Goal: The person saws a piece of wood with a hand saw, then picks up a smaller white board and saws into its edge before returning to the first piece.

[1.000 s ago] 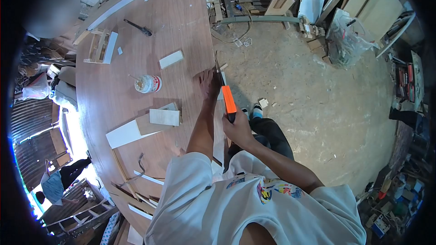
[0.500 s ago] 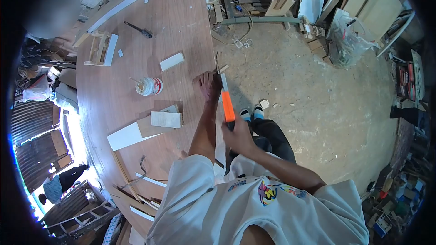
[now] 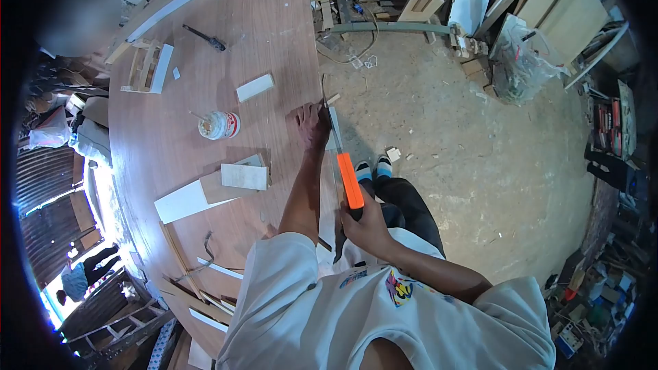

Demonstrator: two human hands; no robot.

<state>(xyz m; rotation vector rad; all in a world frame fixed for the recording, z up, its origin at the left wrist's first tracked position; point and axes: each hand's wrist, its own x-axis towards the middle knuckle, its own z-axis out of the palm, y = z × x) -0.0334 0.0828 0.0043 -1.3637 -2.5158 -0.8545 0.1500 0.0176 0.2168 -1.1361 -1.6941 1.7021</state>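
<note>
My right hand point(image 3: 368, 225) is closed around the black grip of a handsaw point(image 3: 350, 181) with a bright orange section. Its narrow blade points away from me and runs along the table's edge, beside my left hand point(image 3: 313, 125). That hand presses down at the edge with bent fingers, holding a piece of wood point(image 3: 334, 99) whose pale end sticks out past the blade. Most of this piece is hidden under the hand and the blade. A white strip point(image 3: 333, 131) shows at the edge, just right of my left wrist.
On the wooden table point(image 3: 274, 41) are a white block point(image 3: 255, 88), an open jar point(image 3: 219, 125), stacked white boards point(image 3: 245, 177), a dark tool point(image 3: 204, 38) and a small wooden frame point(image 3: 147, 67). A plastic bag point(image 3: 521, 68) stands on the floor. Another person point(image 3: 86, 274) is far left.
The saw and my right hand have drawn back towards me and slightly right. My left hand stays at the table's edge. The whole view has shifted slightly.
</note>
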